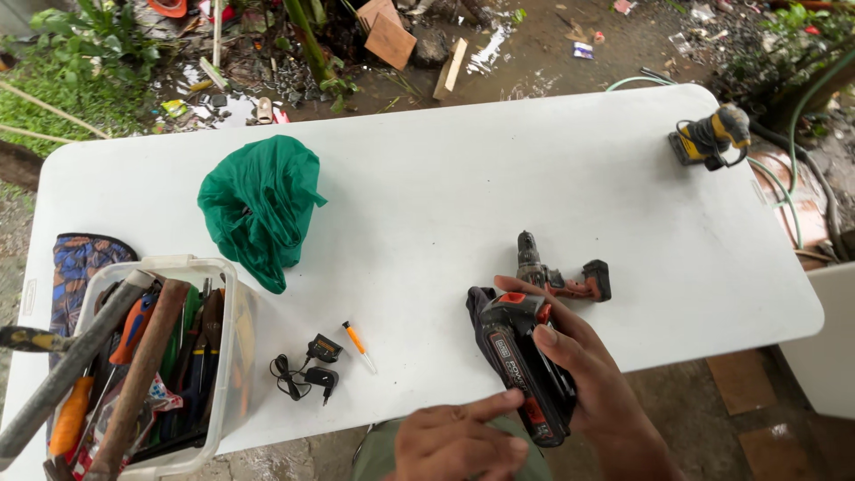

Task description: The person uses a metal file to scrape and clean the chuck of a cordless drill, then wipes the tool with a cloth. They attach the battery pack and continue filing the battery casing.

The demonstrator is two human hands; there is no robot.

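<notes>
Right hand (579, 365) gripping black tool (521, 365); left hand (459, 436) loosely curled, forefinger touching tool. Drill (561, 274) just beyond, on white table (499, 178).

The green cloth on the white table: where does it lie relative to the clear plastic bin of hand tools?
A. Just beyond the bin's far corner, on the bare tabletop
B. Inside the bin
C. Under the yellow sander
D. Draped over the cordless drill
A: the green cloth sits bunched on the white table, just past the clear plastic bin, far from the sander and drill.
</notes>
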